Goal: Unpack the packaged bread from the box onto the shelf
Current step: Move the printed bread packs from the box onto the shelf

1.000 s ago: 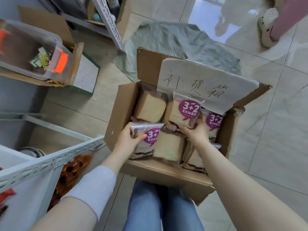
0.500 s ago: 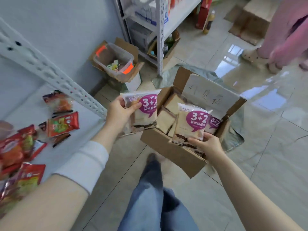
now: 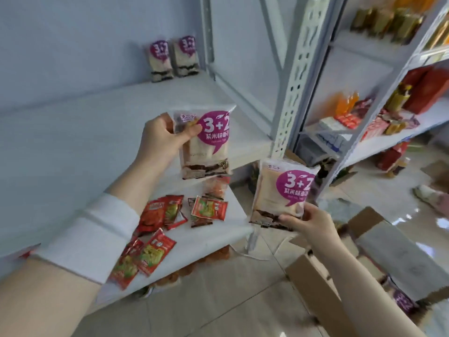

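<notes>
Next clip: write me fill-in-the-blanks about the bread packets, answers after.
The left hand holds a clear, purple-labelled bread packet near its ____ edge.
The right hand holds a second bread packet near its ____ edge.
____ more bread packets stand at the back of the white metal shelf.
Red snack sachets lie on the level ____ them.
Missing: top; bottom; Two; below.

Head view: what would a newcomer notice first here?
The left hand holds a bread pack with a purple 3+2 label up before the white shelf; the right hand holds a second pack lower, near the cardboard box. Two matching packs stand at the shelf's back, and red snack packets lie on the shelf below.
</notes>
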Demonstrator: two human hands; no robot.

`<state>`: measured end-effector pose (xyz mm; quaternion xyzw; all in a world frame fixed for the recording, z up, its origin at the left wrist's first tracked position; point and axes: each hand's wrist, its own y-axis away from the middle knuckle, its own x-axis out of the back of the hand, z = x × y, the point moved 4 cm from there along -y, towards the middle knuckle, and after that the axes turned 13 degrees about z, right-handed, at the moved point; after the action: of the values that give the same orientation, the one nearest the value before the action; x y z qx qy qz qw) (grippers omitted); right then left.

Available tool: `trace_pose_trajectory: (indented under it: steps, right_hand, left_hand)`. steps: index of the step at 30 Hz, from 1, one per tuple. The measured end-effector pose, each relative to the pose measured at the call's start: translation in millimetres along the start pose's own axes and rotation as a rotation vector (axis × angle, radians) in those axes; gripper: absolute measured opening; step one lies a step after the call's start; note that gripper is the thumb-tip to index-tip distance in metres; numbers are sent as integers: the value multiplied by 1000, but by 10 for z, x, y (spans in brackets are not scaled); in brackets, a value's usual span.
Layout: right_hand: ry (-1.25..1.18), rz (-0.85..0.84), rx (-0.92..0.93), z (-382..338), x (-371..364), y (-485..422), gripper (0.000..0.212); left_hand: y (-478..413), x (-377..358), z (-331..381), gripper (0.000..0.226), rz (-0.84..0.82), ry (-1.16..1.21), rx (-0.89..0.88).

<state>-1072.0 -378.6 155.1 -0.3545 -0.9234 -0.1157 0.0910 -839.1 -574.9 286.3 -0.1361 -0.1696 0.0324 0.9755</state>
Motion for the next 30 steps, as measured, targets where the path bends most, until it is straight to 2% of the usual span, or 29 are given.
trace_pose_trajectory:
  steps: [4,8,13,22,30]
  right_hand:
    - [3,-83,100,-542,-828,-221,22]
    - [22,-111,143,-937,-1425,-685,21]
    - [-29,-140,182,-1404,-2089,-1683,19]
    - [19,-153,226,-1933,-3232,-3822,19]
    - [86,-180,310,-2157,-3651,-4594,30]
  left_hand:
    - [-631,669,-263,47,91,20,3]
    - [-1192,874,-565,53,137,66,32]
    - [-2022,557,-790,19,143,104,52]
    - [-3765,-346,-1385,17,184,189,144]
    - [-4335,-606,-1565,20,294,140,85]
